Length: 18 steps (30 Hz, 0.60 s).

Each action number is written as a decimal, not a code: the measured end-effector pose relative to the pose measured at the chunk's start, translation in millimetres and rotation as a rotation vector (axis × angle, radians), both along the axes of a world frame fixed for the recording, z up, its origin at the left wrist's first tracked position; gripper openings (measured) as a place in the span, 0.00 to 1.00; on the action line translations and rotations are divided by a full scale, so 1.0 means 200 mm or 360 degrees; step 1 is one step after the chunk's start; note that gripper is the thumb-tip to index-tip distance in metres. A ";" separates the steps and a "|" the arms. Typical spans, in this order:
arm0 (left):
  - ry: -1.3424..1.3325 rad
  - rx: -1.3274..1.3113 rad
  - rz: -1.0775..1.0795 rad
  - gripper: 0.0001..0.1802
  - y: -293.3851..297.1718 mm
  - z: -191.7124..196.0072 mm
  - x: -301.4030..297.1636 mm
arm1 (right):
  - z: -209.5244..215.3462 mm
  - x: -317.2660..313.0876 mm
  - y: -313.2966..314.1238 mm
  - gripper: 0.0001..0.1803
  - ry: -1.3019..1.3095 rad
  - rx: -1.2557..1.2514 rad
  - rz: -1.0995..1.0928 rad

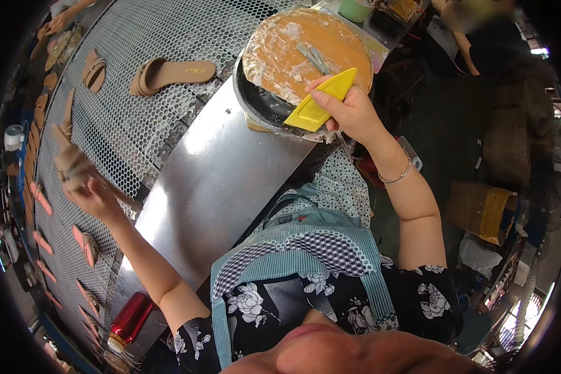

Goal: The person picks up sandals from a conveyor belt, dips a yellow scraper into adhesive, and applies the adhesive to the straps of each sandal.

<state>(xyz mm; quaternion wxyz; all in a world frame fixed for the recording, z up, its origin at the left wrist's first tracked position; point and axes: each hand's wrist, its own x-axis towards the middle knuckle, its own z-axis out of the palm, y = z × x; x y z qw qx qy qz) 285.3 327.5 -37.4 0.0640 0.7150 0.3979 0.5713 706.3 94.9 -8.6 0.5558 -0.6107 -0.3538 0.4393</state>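
My right hand (352, 112) pinches the yellow plastic scraper (321, 103) over the glue-crusted round pan (305, 50), left hand (96, 199) clutches a tan sandal sole (71, 165) — glue could easily drip onto the steel bench (218, 181).

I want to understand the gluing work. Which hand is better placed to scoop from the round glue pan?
Right. The right hand holds the yellow scraper at the glue pan; the left hand holds a sandal far away.

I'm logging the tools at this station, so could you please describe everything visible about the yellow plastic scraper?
The yellow plastic scraper is a flat, wedge-shaped blade, opaque and smooth, with one straight edge and a narrower tip. The right hand pinches its upper end, tilting it so the tip points down-left onto the rim of the round dark pan holding orange-brown paste.
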 end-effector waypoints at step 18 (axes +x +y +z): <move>-0.2005 -0.2375 -0.1461 0.44 -0.95 0.01 0.75 | -0.04 -0.54 -0.19 0.14 0.0440 0.0555 0.0144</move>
